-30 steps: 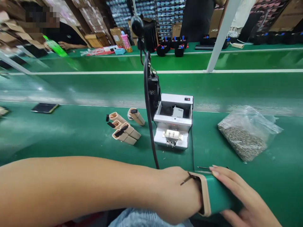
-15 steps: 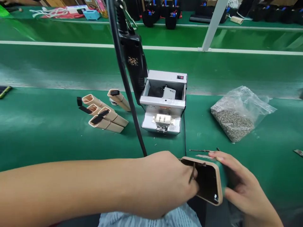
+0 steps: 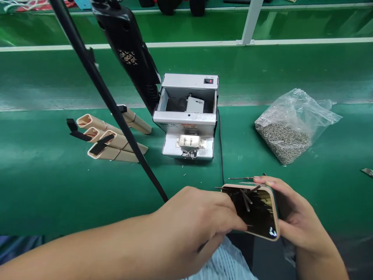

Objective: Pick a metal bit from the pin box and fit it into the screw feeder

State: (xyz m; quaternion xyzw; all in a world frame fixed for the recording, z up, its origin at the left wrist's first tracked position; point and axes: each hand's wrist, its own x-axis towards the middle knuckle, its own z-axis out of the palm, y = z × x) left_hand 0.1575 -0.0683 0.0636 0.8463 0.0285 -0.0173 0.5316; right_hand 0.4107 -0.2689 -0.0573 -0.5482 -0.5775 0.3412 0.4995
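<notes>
My right hand (image 3: 294,217) grips a phone (image 3: 259,217) with a pale beige rim, fingers along its upper edge and thumb at the lower right. The phone's dark, glossy screen faces me and carries reflections. Dark thin streaks cross its upper part; whether they are reflections or objects I cannot tell. Over the phone's left end lies my left hand (image 3: 201,221), back up, one finger stretched to the screen's lower edge and the thumb apart. Some left fingers are hidden. Just behind the phone, a thin metal rod (image 3: 240,178) rests on the green bench.
A grey screw-feeder machine (image 3: 186,116) stands ahead, beside a hanging black electric screwdriver (image 3: 129,50) and a slanting black pole (image 3: 107,97). Several beige tube-like housings (image 3: 116,142) lie at left. A clear bag of small metal screws (image 3: 287,136) is at right.
My left hand has drawn back leftward across the phone, baring more of the screen. My view has shifted, so the machine and housings appear farther left and slightly higher.
</notes>
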